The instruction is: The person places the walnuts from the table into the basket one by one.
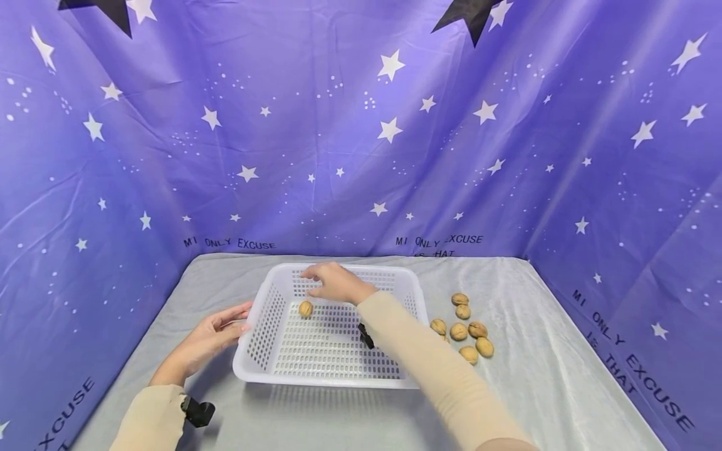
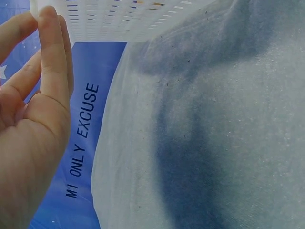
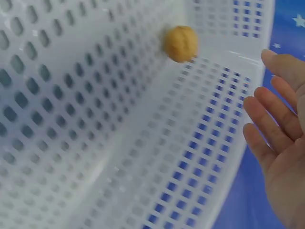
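Note:
A white perforated plastic basket (image 1: 333,382) stands on the grey cloth with a single walnut (image 1: 306,309) on its floor. At the basket's left rim is my left hand (image 1: 204,341), its extended fingertips touching the edge; the left wrist view shows these fingers (image 2: 52,57) against the rim from below. Over the back part of the basket hovers my right hand (image 1: 338,283), fingers loosely bent and nothing held. In the right wrist view the same hand (image 3: 281,129) is apart from the walnut (image 3: 181,44), which lies by the basket wall.
Several walnuts (image 1: 459,331) lie loose on the cloth right of the basket, some partly hidden by the right sleeve (image 1: 434,369). A purple star-patterned curtain (image 1: 361,125) encloses the table (image 1: 564,376) at the back and sides.

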Motion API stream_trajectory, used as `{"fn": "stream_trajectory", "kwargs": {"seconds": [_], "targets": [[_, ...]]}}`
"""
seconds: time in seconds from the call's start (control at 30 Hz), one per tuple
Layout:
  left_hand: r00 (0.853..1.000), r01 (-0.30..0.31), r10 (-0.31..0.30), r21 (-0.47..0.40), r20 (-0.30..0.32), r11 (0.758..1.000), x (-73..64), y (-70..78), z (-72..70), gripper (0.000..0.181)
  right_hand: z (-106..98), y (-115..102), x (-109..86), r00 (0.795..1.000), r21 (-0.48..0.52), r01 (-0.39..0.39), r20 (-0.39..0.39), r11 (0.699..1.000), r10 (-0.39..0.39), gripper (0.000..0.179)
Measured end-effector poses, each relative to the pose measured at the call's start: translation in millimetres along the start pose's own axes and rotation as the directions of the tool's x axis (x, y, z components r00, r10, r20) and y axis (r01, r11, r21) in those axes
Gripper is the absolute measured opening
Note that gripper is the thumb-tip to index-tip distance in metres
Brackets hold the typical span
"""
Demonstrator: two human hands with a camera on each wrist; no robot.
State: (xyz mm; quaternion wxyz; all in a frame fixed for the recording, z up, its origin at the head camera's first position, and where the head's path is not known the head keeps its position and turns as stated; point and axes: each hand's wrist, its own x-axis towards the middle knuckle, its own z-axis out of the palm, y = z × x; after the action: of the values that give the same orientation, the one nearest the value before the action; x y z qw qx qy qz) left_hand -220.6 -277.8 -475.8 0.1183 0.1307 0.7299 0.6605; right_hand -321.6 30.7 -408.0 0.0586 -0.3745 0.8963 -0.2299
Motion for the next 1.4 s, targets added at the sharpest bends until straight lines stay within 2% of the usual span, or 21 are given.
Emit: {"fn": "stream_trajectory", "kwargs": {"seconds": [0.17, 0.3, 0.53, 0.73, 0.97, 1.2, 1.4], "targets": [[1.000, -0.009, 0.009, -0.018, 0.020, 1.000, 0.4, 0.8, -1.4, 0.062, -25, -1, -6.0, 1.000, 0.000, 0.000, 0.002, 1.000, 0.000, 0.047], [1.000, -0.004, 0.005, -0.023, 0.029, 1.000, -0.5, 0.5, -2.3, 0.064, -44, 7, -14.9, 0.999, -0.018, -0.002, -0.036, 1.000, 0.001, 0.044], [1.000, 0.003, -0.002, -0.033, 0.028, 0.999, -1.7, 0.0, -2.6, 0.064, -78, 35, -42.9, 0.991, -0.021, -0.046, -0.130, 0.999, 0.043, 0.041], [0.999, -0.002, 0.003, -0.034, 0.033, 0.999, -1.6, -0.1, -2.9, 0.064, -98, 68, -74.9, 0.968, 0.023, -0.089, -0.235, 0.996, 0.092, 0.041], [0.999, -0.012, 0.014, -0.059, 0.042, 0.998, -3.1, -0.9, -3.8, 0.063, -109, 113, -115.6, 0.935, 0.028, -0.178, -0.307, 0.984, 0.178, 0.037], [0.999, -0.020, 0.023, -0.060, 0.049, 0.998, -2.2, -1.9, -4.4, 0.063, -107, 153, -159.4, 0.905, 0.087, -0.295, -0.293, 0.951, 0.308, 0.035], [0.998, -0.016, 0.018, -0.050, 0.058, 0.999, 0.3, 1.0, -2.5, 0.063, -92, 185, -196.4, 0.870, 0.159, -0.390, -0.259, 0.907, 0.420, 0.038]]}}
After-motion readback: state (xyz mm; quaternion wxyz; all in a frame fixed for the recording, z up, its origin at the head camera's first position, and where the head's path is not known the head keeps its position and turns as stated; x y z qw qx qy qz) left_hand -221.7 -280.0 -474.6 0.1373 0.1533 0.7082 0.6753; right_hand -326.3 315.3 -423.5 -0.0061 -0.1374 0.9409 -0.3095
